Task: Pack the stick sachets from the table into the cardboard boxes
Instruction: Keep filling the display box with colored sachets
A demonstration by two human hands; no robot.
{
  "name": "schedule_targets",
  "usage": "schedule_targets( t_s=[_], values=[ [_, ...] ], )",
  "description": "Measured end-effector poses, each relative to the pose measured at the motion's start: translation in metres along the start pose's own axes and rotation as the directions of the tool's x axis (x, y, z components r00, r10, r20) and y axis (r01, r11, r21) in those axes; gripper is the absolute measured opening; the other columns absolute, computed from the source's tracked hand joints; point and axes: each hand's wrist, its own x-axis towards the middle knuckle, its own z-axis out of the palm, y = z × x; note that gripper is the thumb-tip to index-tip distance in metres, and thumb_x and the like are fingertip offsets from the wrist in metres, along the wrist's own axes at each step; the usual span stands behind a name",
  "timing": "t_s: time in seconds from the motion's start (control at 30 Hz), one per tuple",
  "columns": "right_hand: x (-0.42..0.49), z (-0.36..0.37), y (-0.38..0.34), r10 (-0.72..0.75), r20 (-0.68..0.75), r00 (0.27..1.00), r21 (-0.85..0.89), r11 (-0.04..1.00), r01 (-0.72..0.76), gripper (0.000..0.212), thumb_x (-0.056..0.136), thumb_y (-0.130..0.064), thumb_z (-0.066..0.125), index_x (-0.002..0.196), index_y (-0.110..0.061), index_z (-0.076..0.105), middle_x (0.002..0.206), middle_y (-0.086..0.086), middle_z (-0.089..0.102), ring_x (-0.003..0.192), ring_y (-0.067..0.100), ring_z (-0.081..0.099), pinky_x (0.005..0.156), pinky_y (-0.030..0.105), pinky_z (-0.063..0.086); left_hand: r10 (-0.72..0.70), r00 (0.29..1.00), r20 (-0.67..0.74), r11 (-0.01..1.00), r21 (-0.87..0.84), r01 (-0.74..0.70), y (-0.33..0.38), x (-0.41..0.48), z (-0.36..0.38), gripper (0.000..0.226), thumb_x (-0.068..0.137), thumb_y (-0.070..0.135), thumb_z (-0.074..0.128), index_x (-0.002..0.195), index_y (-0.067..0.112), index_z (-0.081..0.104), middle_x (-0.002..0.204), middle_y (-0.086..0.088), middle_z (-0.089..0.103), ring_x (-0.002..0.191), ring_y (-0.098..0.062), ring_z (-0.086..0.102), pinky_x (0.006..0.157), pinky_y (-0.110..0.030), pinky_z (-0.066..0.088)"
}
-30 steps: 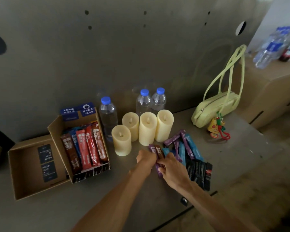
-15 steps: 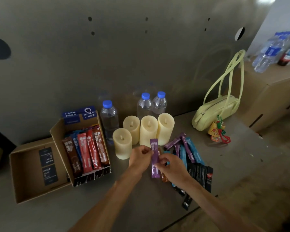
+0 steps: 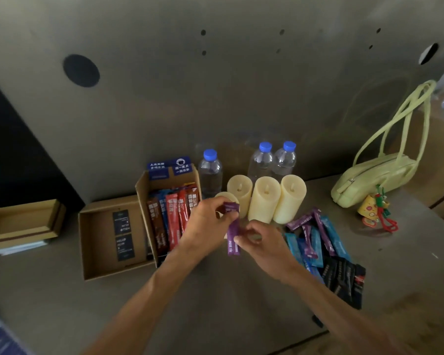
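**Item:** purple sachet (image 3: pixel 233 228), 1 pc. It is being held upright betw. both hands, apparently clear of the table (image 3: pixel 215 308), in front of the candles.

**Grip:** the left hand (image 3: pixel 205 226) is pinching the upper end betw. thumb and fingertips. The right hand (image 3: pixel 264 245) is pinching it lower down, w/ the bottom end hanging free below the fingers. Neither hand is visibly carrying anything else.

**Surroundings** (clock readings taken from the hands):
- 9 o'clock, just beside the left hand: filled box (image 3: pixel 142 201), open-topped, holding brown, blue and red sachets lying side by side. The hand is covering its right edge, so I cannot tell the exact count.
- 9 o'clock, further out, touching the filled box: flat box (image 3: pixel 87 242), holding 2 dark cards (image 3: pixel 123 234) and no sachets.
- 3 to 4 o'clock: loose pile (image 3: pixel 315 239) lying on the table, w/ purple, blue and black sachets overlapping.
- 12 to 1 o'clock: 4 candles (image 3: pixel 264 198), w/ 3 bottles (image 3: pixel 210 175) standing behind them.
- 2 o'clock, well apart: handbag (image 3: pixel 374 180) w/ charm (image 3: pixel 369 210).

**Step in hand (judgement):** 1 sachet is being squared up betw. the hands for packing, and most of the pile is waiting.

**Next move (judgement):** it is calling for the right hand to let go. The left hand should then carry the sachet to 9 o'clock and slide it in alongside the red ones. Room there is looking tight, so the flat box may be needed.
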Motion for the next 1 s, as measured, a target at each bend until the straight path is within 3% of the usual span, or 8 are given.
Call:
schedule_targets(
  t_s=[0.2, 0.37, 0.47, 0.57, 0.63, 0.7, 0.83, 1.0],
  values=[
    [0.014, 0.043, -0.043, -0.089, 0.057, 0.994, -0.052, 0.994, 0.092, 0.01, 0.095, -0.024, 0.067, 0.086, -0.02, 0.069, 0.083, -0.017, 0.066, 0.083, -0.012, 0.061, 0.067, 0.003, 0.044, -0.01, 0.983, -0.185, 0.999, 0.037, 0.017, -0.019, -0.02, -0.056, 0.014, 0.091, 0.026, 0.069, 0.105, 0.028, 0.066, 0.095, 0.017, 0.068, 0.088, 0.004, 0.063, 0.074, -0.01, 0.048],
    [0.037, 0.095, -0.056, -0.063, 0.103, 0.993, -0.111, 0.991, 0.075, 0.01, 0.098, -0.019, 0.063, 0.089, -0.014, 0.066, 0.102, -0.002, 0.068, 0.084, 0.003, 0.063, 0.06, 0.009, 0.047, 0.154, 0.852, -0.501, 0.957, 0.288, -0.004, -0.04, -0.032, -0.105, 0.033, 0.097, 0.027, 0.06, 0.129, 0.024, 0.053, 0.104, 0.011, 0.061, 0.08, -0.001, 0.061, 0.064, -0.02, 0.053],
    [0.049, 0.123, -0.06, -0.005, 0.084, 0.996, -0.166, 0.986, 0.019, 0.011, 0.097, -0.02, 0.061, 0.091, -0.013, 0.067, 0.107, 0.007, 0.071, 0.087, 0.013, 0.066, 0.061, 0.012, 0.047, 0.12, 0.889, -0.441, 0.924, 0.377, 0.062, -0.053, -0.024, -0.122, 0.043, 0.098, 0.032, 0.057, 0.139, 0.025, 0.047, 0.11, 0.007, 0.054, 0.087, -0.005, 0.059, 0.062, -0.014, 0.042],
    [0.057, 0.138, -0.064, 0.065, 0.073, 0.995, -0.175, 0.983, -0.051, 0.012, 0.097, -0.019, 0.061, 0.099, -0.011, 0.071, 0.107, 0.006, 0.072, 0.093, 0.02, 0.069, 0.079, 0.031, 0.06, 0.106, 0.936, -0.335, 0.913, 0.407, 0.042, -0.067, -0.021, -0.123, 0.035, 0.1, 0.026, 0.054, 0.135, 0.021, 0.054, 0.121, 0.0, 0.053, 0.097, -0.009, 0.06, 0.064, -0.01, 0.043],
    [0.059, 0.142, -0.064, 0.089, 0.064, 0.994, -0.18, 0.981, -0.077, 0.013, 0.096, -0.02, 0.061, 0.101, -0.013, 0.071, 0.107, 0.005, 0.072, 0.096, 0.021, 0.07, 0.086, 0.039, 0.06, 0.117, 0.932, -0.342, 0.921, 0.388, 0.027, -0.071, -0.021, -0.123, 0.034, 0.101, 0.02, 0.053, 0.134, 0.019, 0.055, 0.121, 0.0, 0.053, 0.098, -0.009, 0.059, 0.066, -0.016, 0.05],
    [0.061, 0.145, -0.065, 0.099, 0.047, 0.994, -0.192, 0.977, -0.089, 0.012, 0.096, -0.021, 0.062, 0.1, -0.015, 0.072, 0.105, 0.004, 0.074, 0.093, 0.021, 0.071, 0.086, 0.04, 0.061, 0.127, 0.928, -0.349, 0.925, 0.38, 0.016, -0.073, -0.02, -0.123, 0.034, 0.101, 0.018, 0.052, 0.135, 0.019, 0.055, 0.12, 0.001, 0.053, 0.099, -0.008, 0.058, 0.068, -0.019, 0.053],
    [0.06, 0.148, -0.067, 0.095, 0.002, 0.995, -0.205, 0.974, -0.093, 0.013, 0.093, -0.025, 0.068, 0.103, -0.016, 0.069, 0.103, 0.002, 0.074, 0.09, 0.019, 0.072, 0.083, 0.04, 0.061, 0.124, 0.935, -0.332, 0.927, 0.375, 0.01, -0.076, -0.018, -0.123, 0.034, 0.102, 0.02, 0.052, 0.135, 0.021, 0.054, 0.12, 0.003, 0.051, 0.1, -0.004, 0.053, 0.063, -0.007, 0.043],
    [0.055, 0.148, -0.071, -0.063, -0.022, 0.998, -0.355, 0.933, 0.051, 0.022, 0.092, -0.027, 0.068, 0.109, -0.018, 0.057, 0.104, -0.002, 0.071, 0.091, 0.019, 0.072, 0.077, 0.038, 0.06, 0.117, 0.942, -0.314, 0.926, 0.377, 0.011, -0.078, -0.019, -0.125, 0.037, 0.101, 0.02, 0.054, 0.138, 0.023, 0.051, 0.123, 0.002, 0.051, 0.101, -0.005, 0.052, 0.062, -0.008, 0.043]
  ],
)
